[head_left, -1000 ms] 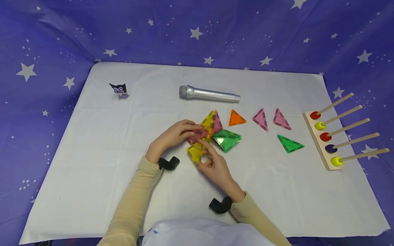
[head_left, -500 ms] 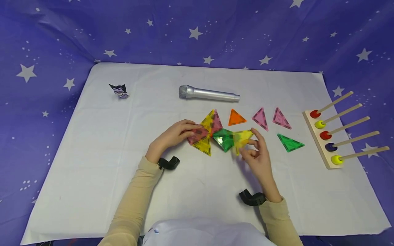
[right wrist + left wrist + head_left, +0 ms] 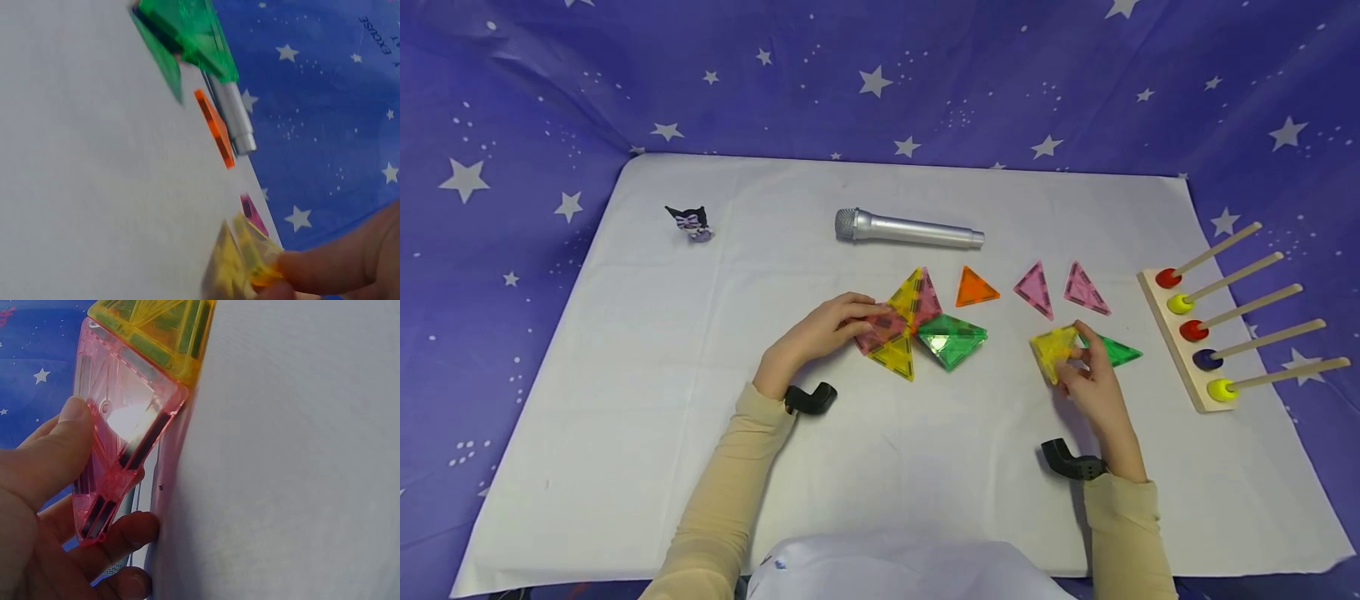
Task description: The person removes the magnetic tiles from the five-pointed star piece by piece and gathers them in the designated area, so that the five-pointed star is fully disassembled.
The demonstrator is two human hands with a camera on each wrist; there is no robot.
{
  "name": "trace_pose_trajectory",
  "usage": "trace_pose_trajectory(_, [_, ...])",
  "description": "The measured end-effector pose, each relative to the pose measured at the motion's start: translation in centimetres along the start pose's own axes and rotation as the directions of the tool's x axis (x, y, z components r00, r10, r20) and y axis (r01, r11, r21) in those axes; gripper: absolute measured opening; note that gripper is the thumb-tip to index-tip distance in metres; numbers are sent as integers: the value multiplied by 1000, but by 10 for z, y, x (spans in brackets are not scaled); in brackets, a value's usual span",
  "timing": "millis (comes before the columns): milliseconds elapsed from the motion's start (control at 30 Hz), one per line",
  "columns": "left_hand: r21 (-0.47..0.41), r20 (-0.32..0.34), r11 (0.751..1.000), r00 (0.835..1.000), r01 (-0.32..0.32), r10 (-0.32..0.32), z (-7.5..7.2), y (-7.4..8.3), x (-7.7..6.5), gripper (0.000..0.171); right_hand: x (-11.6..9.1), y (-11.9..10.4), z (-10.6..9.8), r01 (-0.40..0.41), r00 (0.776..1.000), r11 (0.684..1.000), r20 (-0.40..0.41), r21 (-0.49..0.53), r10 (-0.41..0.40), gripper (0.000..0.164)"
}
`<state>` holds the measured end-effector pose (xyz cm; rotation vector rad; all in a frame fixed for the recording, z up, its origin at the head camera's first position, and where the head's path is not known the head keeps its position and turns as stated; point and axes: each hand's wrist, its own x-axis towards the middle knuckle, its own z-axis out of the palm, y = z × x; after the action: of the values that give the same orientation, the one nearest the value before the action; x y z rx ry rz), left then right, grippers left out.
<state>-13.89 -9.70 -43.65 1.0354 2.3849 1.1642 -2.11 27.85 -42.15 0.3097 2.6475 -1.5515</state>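
Observation:
My left hand point(image 3: 820, 329) pinches the pink magnetic tile point(image 3: 125, 412) at the left of a pinwheel-like cluster, thumb on its face and fingers behind. A yellow tile point(image 3: 897, 358) adjoins it below. Farther round the cluster are another yellow tile point(image 3: 906, 298), a second pink tile point(image 3: 929, 298) and overlapping green pieces point(image 3: 953, 342). To the right, my right hand point(image 3: 1101, 396) pinches a yellow triangular magnetic tile point(image 3: 1051, 350) between thumb and fingers, low over the white cloth. Its fingers partly cover a loose green triangle tile point(image 3: 1116, 350).
Loose triangles, one orange point(image 3: 976, 287) and two pink, including this pink one point(image 3: 1086, 290), lie behind. A silver microphone point(image 3: 917, 231) lies farther back. A small figurine point(image 3: 692, 223) stands back left. At the right is a wooden peg board point(image 3: 1187, 346) with coloured beads.
My right hand has carried the yellow tile from the cluster's lower left edge, past the green pieces, to beside the loose green triangle. My left hand has stayed on the pink tile.

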Motion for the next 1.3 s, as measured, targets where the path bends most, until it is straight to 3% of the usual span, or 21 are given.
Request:
trace_pose_trajectory(200, [-7, -1, 1000, 1000, -2, 2, 0, -1, 0, 34, 4, -1, -7, 49, 989, 998, 138, -37, -44, 67])
trace_pose_trajectory(333, [-9, -5, 1000, 1000, -7, 7, 0, -1, -1, 33, 7, 6, -10, 70, 982, 995, 178, -72, -56, 66])
trace_pose_trajectory(600, [-10, -10, 1000, 1000, -7, 7, 0, -2, -4, 33, 7, 7, -7, 55, 994, 984, 106, -167, -37, 62])
trace_pose_trajectory(800, [-24, -7, 1000, 1000, -13, 13, -1, -2, -3, 33, 3, -4, 3, 138, 990, 983, 27, -121, -136, 60])
trace_pose_trajectory(933, [-25, -2, 1000, 1000, -19, 19, -1, -2, -1, 33, -4, -30, 10, 220, 975, 975, 6, -27, -220, 57])
trace_pose_trajectory(1100, [-21, 6, 1000, 1000, -21, 21, -1, -2, 0, 34, -13, -56, 32, 339, 941, 940, -5, 30, -339, 51])
trace_pose_trajectory(1167, [-20, 5, 1000, 1000, -10, 10, -1, -2, 0, 34, -13, -57, 47, 381, 923, 924, 43, 40, -382, 48])
trace_pose_trajectory(1300, [-24, 2, 1000, 1000, -10, 10, -1, -1, -1, 34, -14, -56, 81, 413, 884, 910, 230, 23, -407, 43])
